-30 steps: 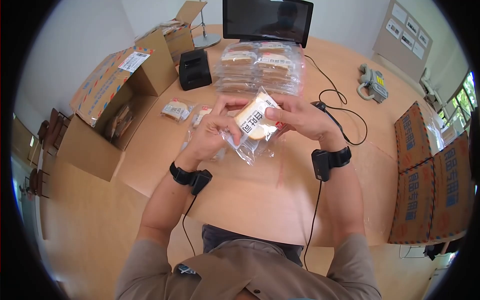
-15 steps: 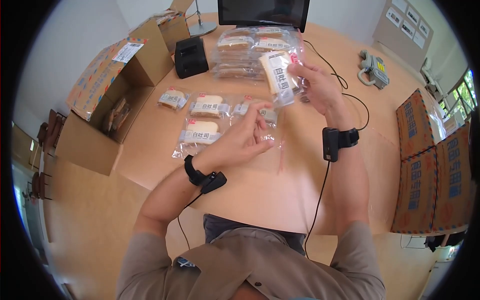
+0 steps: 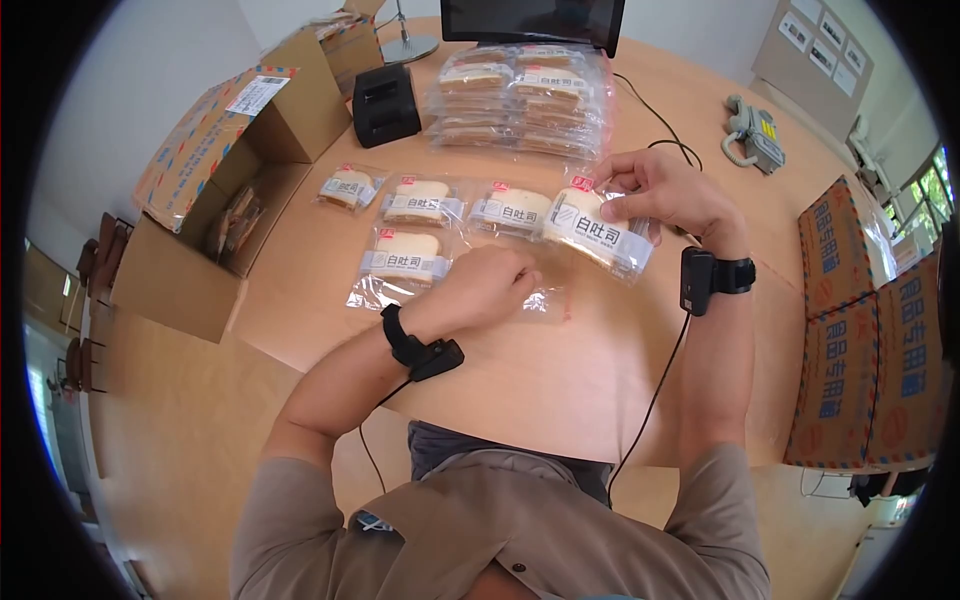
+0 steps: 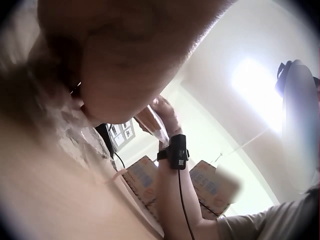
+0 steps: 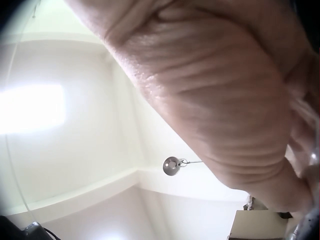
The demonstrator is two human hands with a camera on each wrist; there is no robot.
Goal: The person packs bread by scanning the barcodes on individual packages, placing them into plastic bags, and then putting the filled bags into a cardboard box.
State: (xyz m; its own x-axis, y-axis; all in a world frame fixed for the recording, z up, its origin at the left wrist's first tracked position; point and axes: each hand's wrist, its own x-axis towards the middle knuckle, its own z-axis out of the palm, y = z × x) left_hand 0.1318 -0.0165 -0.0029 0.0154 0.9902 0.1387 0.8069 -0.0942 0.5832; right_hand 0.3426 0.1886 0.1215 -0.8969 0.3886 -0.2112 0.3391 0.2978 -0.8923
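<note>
My right hand point(image 3: 680, 195) pinches the upper right of a wrapped bread pack point(image 3: 590, 228), tilted label up, beside and partly over another bread pack point(image 3: 512, 209). In the left wrist view, that right hand point(image 4: 167, 112) holds the pack point(image 4: 151, 123) edge-on. Lower and to the left, my left hand point(image 3: 487, 287) has its fingers curled on clear plastic point(image 3: 545, 298); the left wrist view shows crumpled plastic point(image 4: 80, 137) at its fingers, the grip partly hidden. Left of it lie bread packs point(image 3: 403, 258), point(image 3: 419, 203) and a smaller-looking pack point(image 3: 349, 188).
A stack of wrapped bread point(image 3: 520, 100) stands before the monitor point(image 3: 530, 20). An open carton point(image 3: 185, 285) is on the left, with a black device point(image 3: 386, 105) behind it. A telephone point(image 3: 757, 135) and cable lie at the back right, cartons point(image 3: 850, 350) at the far right.
Both hands held the pack at first; the left hand let go, moved down, and its fingers curled. My right hand carried the pack up and right, then lowered it beside the others.
</note>
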